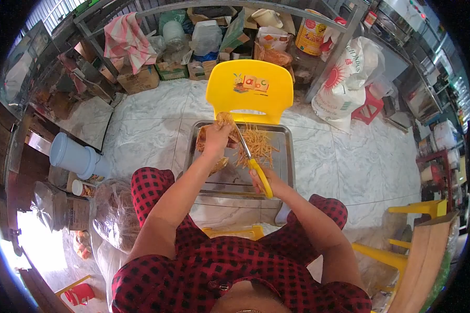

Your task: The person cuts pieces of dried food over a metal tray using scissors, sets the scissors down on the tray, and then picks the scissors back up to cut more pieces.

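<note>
Checked shirt nearest; left hand grips a browned piece, right hand yellow-handled scissors; yellow chair (printed "abc") beyond.

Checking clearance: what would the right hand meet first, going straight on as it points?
Behind its yellow-handled metal scissors, the right hand would likely meet the golden-brown piece held by the left hand; depth is unclear.

Grey-veined floor tiles run up to a cluttered metal rack.
</note>
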Action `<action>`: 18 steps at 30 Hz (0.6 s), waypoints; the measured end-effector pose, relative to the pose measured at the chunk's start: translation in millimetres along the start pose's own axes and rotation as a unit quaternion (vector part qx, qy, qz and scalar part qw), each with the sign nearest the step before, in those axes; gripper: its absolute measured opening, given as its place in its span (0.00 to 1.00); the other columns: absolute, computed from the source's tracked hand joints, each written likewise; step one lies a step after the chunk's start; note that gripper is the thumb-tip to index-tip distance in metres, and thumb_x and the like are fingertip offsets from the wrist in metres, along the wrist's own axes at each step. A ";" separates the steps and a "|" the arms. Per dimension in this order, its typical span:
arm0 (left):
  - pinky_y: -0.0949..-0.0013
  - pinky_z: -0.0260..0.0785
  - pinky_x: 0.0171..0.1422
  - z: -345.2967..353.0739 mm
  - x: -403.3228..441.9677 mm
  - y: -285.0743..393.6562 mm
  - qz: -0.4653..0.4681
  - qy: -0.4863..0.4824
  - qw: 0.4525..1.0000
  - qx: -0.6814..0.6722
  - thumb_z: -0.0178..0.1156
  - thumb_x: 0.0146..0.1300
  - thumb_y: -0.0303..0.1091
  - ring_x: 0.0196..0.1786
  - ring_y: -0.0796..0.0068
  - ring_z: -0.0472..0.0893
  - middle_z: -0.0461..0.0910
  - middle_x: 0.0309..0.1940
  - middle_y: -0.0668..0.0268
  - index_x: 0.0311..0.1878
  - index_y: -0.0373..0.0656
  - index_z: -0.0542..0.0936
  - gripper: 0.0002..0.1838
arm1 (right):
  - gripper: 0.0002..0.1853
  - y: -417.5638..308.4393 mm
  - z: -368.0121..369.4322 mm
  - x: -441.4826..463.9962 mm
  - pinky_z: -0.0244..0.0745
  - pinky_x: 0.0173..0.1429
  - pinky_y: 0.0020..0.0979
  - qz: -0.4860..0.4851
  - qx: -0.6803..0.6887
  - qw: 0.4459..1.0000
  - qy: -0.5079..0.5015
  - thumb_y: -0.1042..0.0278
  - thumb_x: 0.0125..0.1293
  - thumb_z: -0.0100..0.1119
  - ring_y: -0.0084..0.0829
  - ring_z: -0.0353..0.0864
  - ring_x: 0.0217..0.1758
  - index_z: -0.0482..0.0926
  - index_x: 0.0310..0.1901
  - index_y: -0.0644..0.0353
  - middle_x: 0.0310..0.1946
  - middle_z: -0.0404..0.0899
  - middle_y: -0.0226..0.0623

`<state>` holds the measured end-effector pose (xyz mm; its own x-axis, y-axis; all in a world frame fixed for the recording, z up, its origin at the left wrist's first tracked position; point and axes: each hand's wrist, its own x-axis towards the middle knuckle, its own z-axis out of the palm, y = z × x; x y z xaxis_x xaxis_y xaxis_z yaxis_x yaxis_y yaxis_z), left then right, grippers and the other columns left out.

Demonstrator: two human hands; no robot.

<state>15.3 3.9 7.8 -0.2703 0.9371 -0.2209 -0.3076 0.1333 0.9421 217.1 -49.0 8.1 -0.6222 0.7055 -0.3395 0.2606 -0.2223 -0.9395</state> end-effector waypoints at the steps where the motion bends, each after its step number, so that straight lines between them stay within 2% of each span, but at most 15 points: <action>1: 0.72 0.72 0.18 1.6 -0.3 -3.1 0.005 -0.001 1.000 -0.011 0.53 0.59 0.31 0.20 0.75 0.77 0.78 0.27 0.63 0.42 0.38 0.73 0.10 | 0.17 4.1 -0.5 2.5 0.66 0.22 0.22 0.006 0.017 1.000 0.001 0.50 0.65 0.50 0.17 0.66 0.17 0.68 0.43 0.56 0.19 0.66 0.22; 6: 0.73 0.72 0.18 1.9 -1.0 -7.4 -0.005 -0.013 1.000 -0.020 0.54 0.59 0.32 0.19 0.73 0.77 0.77 0.28 0.62 0.43 0.38 0.73 0.10 | 0.19 8.5 1.7 3.6 0.65 0.19 0.22 0.014 0.066 0.998 0.021 0.50 0.62 0.55 0.18 0.66 0.15 0.69 0.42 0.58 0.17 0.66 0.24; 8: 0.72 0.71 0.18 1.9 -1.2 -5.8 -0.036 -0.034 0.999 -0.021 0.53 0.60 0.32 0.19 0.73 0.77 0.77 0.28 0.63 0.44 0.38 0.72 0.11 | 0.18 6.9 2.0 1.8 0.63 0.17 0.22 0.025 0.090 0.995 0.033 0.50 0.62 0.56 0.18 0.65 0.13 0.71 0.39 0.58 0.15 0.64 0.23; 11: 0.72 0.71 0.18 0.6 0.8 -4.9 -0.032 -0.034 0.998 -0.031 0.53 0.60 0.32 0.19 0.72 0.77 0.77 0.29 0.63 0.45 0.39 0.71 0.11 | 0.17 -7.9 -0.7 -4.3 0.62 0.16 0.22 0.035 0.030 0.997 0.060 0.51 0.62 0.56 0.18 0.64 0.12 0.72 0.37 0.59 0.14 0.64 0.23; 15: 0.72 0.71 0.18 0.1 3.6 -8.2 -0.025 -0.027 0.999 -0.026 0.52 0.60 0.32 0.19 0.71 0.77 0.77 0.28 0.61 0.45 0.38 0.70 0.12 | 0.19 0.8 -0.7 -1.9 0.63 0.16 0.23 0.022 0.021 0.998 0.053 0.49 0.62 0.56 0.18 0.64 0.13 0.71 0.39 0.59 0.14 0.64 0.24; 18: 0.73 0.71 0.18 0.6 0.3 -10.2 -0.033 -0.065 0.997 -0.013 0.52 0.60 0.32 0.19 0.71 0.77 0.77 0.29 0.60 0.45 0.37 0.70 0.12 | 0.21 0.9 0.4 -1.0 0.63 0.16 0.23 0.010 0.070 0.997 0.032 0.47 0.62 0.54 0.18 0.65 0.13 0.70 0.41 0.60 0.14 0.64 0.24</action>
<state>18.8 3.0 -1.7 -0.1290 0.9608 -0.2454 -0.3440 0.1887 0.9198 217.6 -50.2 7.6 -0.5680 0.7406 -0.3590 0.1641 -0.3255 -0.9312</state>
